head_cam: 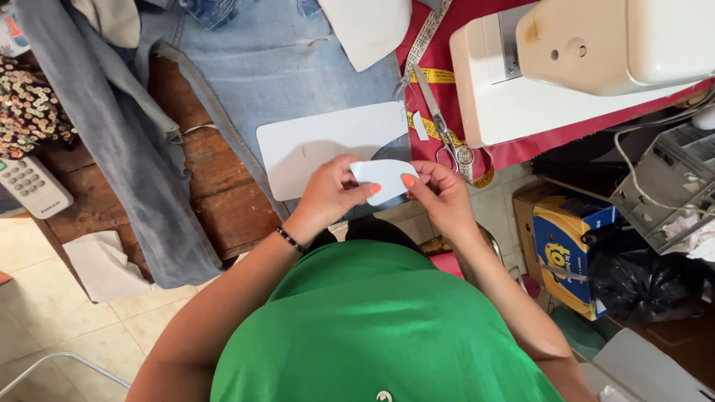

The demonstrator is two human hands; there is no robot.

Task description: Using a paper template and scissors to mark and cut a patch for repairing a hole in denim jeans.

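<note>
Both of my hands pinch a small white paper cutout (383, 177) with rounded corners. My left hand (333, 192) grips its left end and my right hand (438, 190) grips its right end, thumbs on top. Just beyond them a larger white card sheet (313, 145) with a curved piece cut from its near edge lies on light blue denim (275, 67). The denim is spread over a brown wooden table (216, 193). Scissors (443, 130) rest to the right of the sheet on a red cloth.
A cream sewing machine (566, 67) stands at the right on the red cloth, with a yellow tape measure (439, 126) beside it. A grey remote (30, 186) and sequined fabric (26, 104) sit at the left. A blue and yellow box (570, 238) and a black bag are on the floor.
</note>
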